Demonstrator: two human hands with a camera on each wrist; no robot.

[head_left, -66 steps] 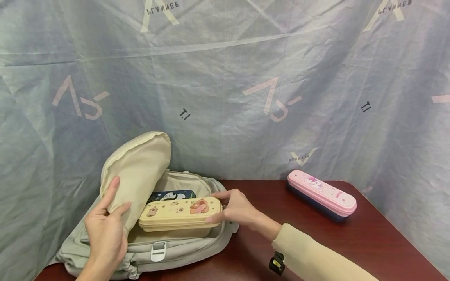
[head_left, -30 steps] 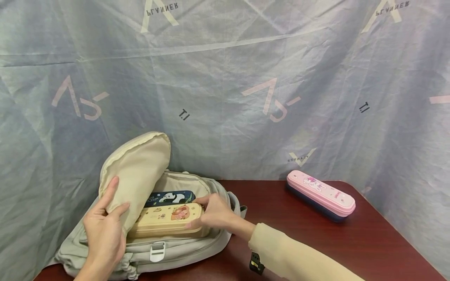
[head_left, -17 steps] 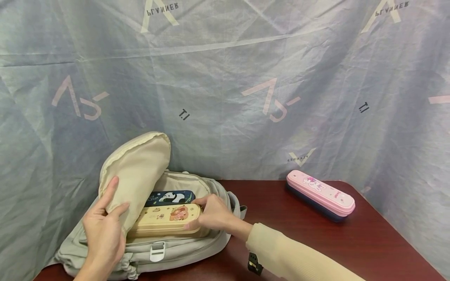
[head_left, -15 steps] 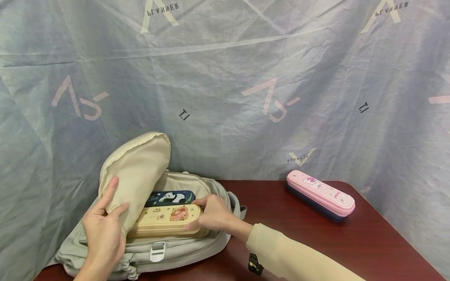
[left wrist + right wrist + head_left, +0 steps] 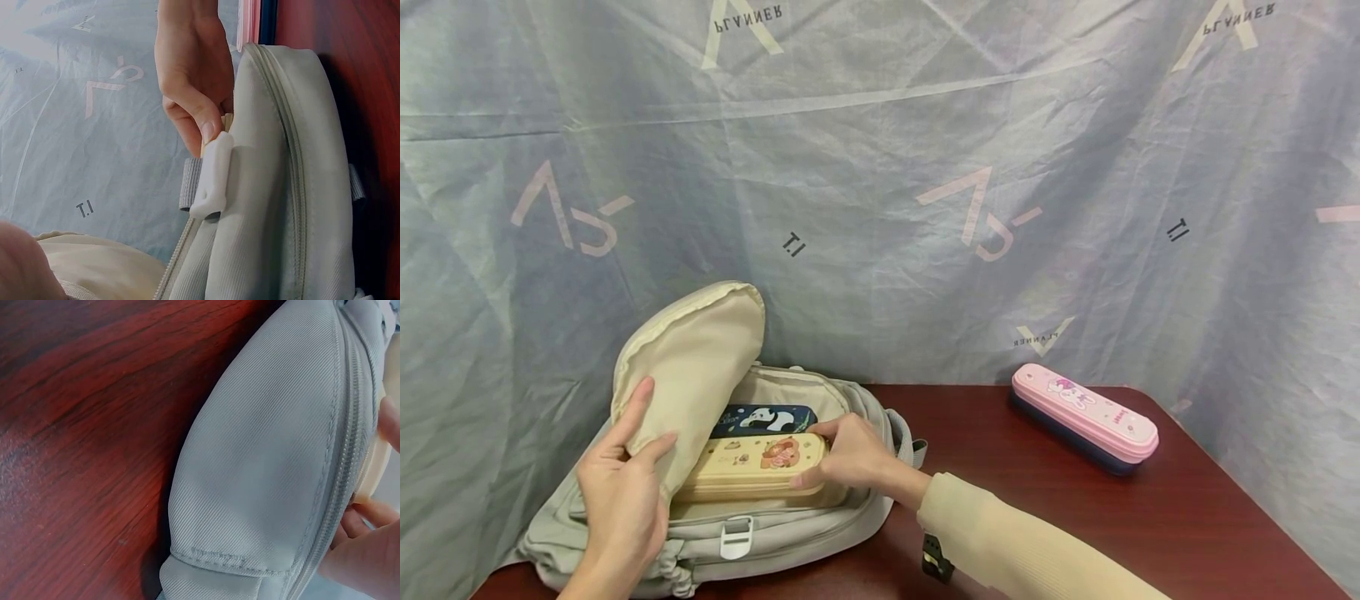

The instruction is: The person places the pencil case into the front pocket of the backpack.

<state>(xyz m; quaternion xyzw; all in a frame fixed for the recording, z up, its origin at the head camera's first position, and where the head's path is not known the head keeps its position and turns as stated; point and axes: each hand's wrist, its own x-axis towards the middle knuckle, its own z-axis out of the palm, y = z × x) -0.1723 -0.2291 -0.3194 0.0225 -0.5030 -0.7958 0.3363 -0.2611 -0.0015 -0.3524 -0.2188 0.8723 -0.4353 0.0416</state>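
Plainly, the right hand (image 5: 853, 454) has its fingers closed on the right end of a long, rounded, pale yellow case with cartoon prints (image 5: 745, 468), which sits inside an open, pale grey fabric backpack (image 5: 808, 533). From those fingers the case stretches leftward, its long axis running roughly side to side, with the far end hidden behind a cream-lined fabric flap (image 5: 700, 354). The left hand (image 5: 625, 492) holds that flap raised, thumb and one finger against the lining; the other fingers are hidden, so I cannot tell whether they curl round it. Just behind the yellow case, nearly parallel, lies a navy oblong case with a panda print (image 5: 760, 420). Well apart to the right, a pink-topped, navy-based oblong case (image 5: 1084, 412) rests slantwise on the dark red wooden bench (image 5: 977, 475).
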